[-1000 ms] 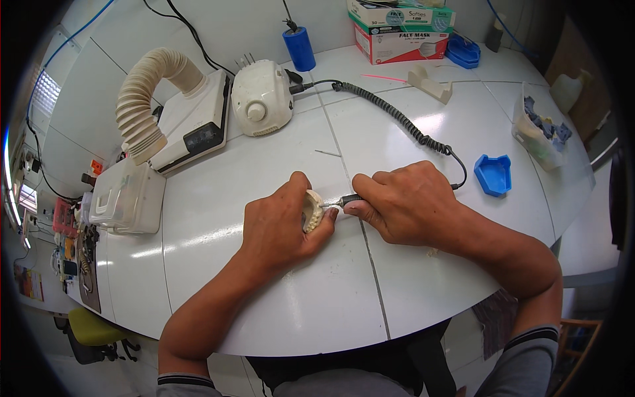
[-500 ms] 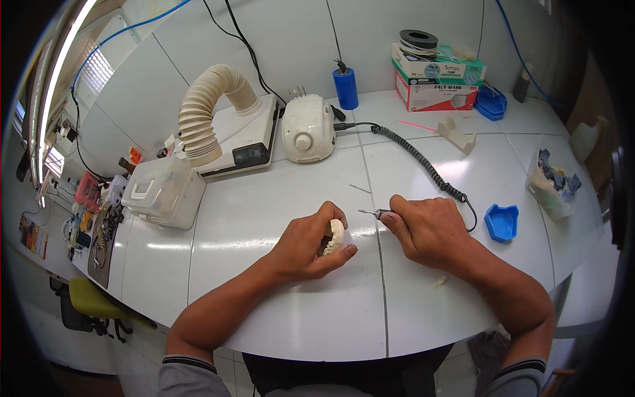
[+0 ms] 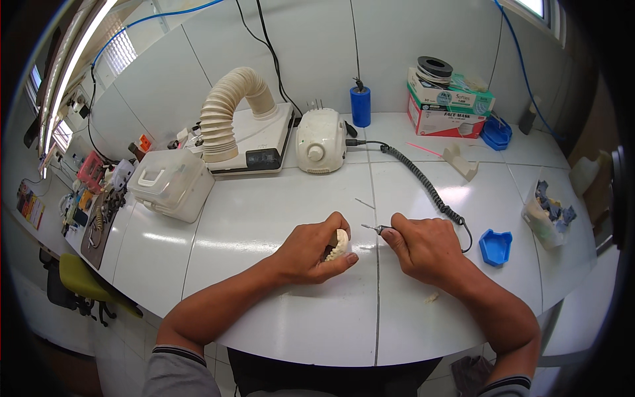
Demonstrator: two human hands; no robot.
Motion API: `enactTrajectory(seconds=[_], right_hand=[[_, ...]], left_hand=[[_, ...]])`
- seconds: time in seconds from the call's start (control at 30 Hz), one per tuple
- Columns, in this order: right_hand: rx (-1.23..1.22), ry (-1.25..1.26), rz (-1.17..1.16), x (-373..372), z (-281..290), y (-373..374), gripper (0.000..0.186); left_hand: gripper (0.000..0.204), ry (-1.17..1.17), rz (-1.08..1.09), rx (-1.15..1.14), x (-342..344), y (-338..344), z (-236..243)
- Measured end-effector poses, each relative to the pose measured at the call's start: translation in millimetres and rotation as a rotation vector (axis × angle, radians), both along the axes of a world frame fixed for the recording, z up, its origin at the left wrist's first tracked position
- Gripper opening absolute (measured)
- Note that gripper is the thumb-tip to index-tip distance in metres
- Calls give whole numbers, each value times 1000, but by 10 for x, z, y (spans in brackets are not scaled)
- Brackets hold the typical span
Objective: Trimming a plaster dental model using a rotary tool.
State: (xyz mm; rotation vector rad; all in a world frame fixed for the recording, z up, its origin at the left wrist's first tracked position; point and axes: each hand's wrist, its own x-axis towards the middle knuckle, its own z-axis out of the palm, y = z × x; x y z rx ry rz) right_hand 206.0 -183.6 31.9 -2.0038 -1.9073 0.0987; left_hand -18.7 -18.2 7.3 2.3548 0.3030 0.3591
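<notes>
Between the thumb and fingers of my left hand point(image 3: 311, 253) sits a cream dental model point(image 3: 339, 245), curved like an arch, with its row of teeth facing down and left. My right hand point(image 3: 426, 246) is closed round a rotary handpiece point(image 3: 383, 229). Its thin bur point(image 3: 367, 227) points left at the model, a short gap away from it. From behind the right hand a coiled black cord point(image 3: 423, 178) runs back to a white control unit point(image 3: 321, 142) with a round knob. Part of the handpiece is hidden by my fingers.
A dust extractor with a ribbed hose point(image 3: 221, 116) and a lidded plastic box point(image 3: 172, 183) stand at back left. To the right lie an open blue case point(image 3: 496, 247) and a tub of scraps point(image 3: 549, 215). Face-mask boxes point(image 3: 450, 112) are stacked behind. A small cream fragment point(image 3: 432, 298) lies near my right forearm.
The view has shifted a little, so the bench items sit lower and the back ones farther right. Both hands keep their grips, and the gap between bur and model looks about the same.
</notes>
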Motion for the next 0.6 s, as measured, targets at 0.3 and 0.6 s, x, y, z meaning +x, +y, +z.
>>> enactTrajectory(seconds=[0.3,0.6], right_hand=[[56,-71,90,-129,-73,-18,42],[56,-104,99,-170,-76,-27,40]], left_hand=[[46,27,133,288,57,-89,-45],[45,108,216,338,129,-126,-6]])
